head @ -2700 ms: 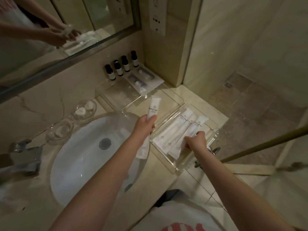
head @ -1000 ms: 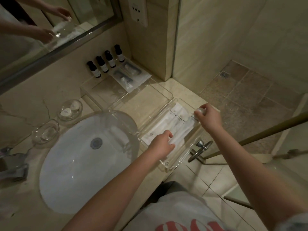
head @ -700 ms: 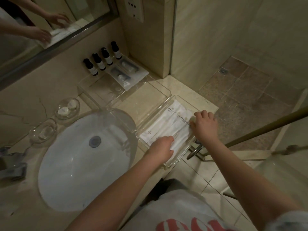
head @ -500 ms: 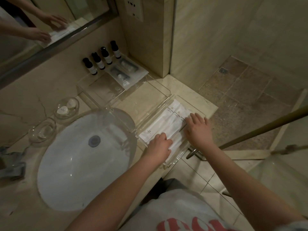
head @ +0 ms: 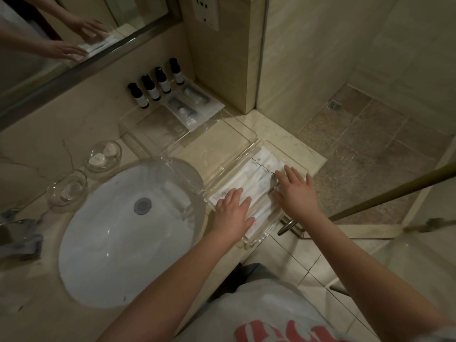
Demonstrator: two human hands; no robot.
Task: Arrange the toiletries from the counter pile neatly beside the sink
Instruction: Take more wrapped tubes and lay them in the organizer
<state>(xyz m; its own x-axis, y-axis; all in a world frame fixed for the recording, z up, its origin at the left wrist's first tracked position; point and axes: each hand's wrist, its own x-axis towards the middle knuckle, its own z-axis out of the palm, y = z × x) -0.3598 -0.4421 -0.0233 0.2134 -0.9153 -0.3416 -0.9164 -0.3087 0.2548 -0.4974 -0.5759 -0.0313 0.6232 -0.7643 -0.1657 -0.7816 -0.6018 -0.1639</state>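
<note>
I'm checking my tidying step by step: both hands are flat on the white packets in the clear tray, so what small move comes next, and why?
Probably lift both hands away. The left hand and right hand lie flat on the white packets, which already lie side by side inside the clear tray beside the sink.

It's dim in here, a warm yellowish cast over everything. The white sink (head: 118, 233) basin is the brightest patch, with a soft sheen. The mirror (head: 74, 33) reflects murkily. Corners fall dark, straight lines bow toward the edges, and the faucet (head: 17, 236) at left smears into blur.
</note>
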